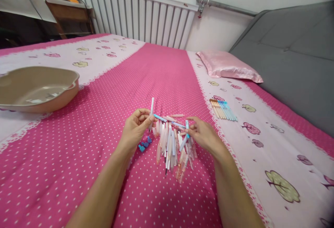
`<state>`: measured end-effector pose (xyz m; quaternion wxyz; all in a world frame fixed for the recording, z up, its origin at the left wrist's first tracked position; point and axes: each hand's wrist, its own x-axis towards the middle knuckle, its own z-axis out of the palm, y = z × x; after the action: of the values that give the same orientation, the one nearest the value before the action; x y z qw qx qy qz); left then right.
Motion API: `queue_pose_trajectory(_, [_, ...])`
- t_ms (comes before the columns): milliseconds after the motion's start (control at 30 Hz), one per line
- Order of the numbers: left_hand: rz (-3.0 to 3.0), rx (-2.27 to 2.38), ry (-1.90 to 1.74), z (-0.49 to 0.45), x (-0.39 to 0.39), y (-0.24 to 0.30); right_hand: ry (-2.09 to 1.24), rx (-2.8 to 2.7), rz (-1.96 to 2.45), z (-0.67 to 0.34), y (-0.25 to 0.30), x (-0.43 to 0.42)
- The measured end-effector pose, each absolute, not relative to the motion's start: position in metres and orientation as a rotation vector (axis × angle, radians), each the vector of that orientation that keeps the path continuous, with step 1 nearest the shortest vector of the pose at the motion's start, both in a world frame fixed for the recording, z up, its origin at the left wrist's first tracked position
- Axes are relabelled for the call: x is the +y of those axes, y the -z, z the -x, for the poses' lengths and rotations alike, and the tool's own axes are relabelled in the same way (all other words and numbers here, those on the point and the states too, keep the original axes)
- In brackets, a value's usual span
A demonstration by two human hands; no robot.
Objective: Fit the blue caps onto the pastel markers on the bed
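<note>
My left hand [138,125] pinches a slim white pen part [152,105] that stands nearly upright between thumb and fingers. Across from it, my right hand [200,132] is closed on a blue pen piece [187,125], also close to upright. Between and below both hands spreads a loose pile of pen parts [169,142], with clear, white, pinkish and pale blue tubes lying over one another. Several small blue pieces [144,144] lie beside the pile, just under my left hand.
A row of beige and blue pens [223,109] lies to the right. At the left stands a beige basin [62,99] with small pieces inside. A pink pillow [229,66] rests by the grey headboard [287,50]. Everything sits on a pink dotted bedspread [161,71].
</note>
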<state>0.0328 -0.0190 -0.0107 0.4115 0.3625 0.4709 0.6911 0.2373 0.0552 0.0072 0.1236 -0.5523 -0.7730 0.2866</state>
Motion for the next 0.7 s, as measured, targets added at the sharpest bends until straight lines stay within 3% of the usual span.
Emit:
queue_pose_trajectory(300, [-0.924, 1.179, -1.758, -0.033, -0.020, 0.010, -0.863, -2.256, 1.569, -0.235, -0.002, 0.056])
queue_pose_trajectory(567, [-0.899, 1.212, -1.776, -0.032, -0.021, 0.009, -0.524, -2.216, 1.811, -0.257, -0.006, 0.068])
queue_pose_trajectory(700, [-0.908, 1.226, -1.775, -0.031, -0.021, 0.010, -0.548, -2.346, 1.854, -0.254, -0.004, 0.067])
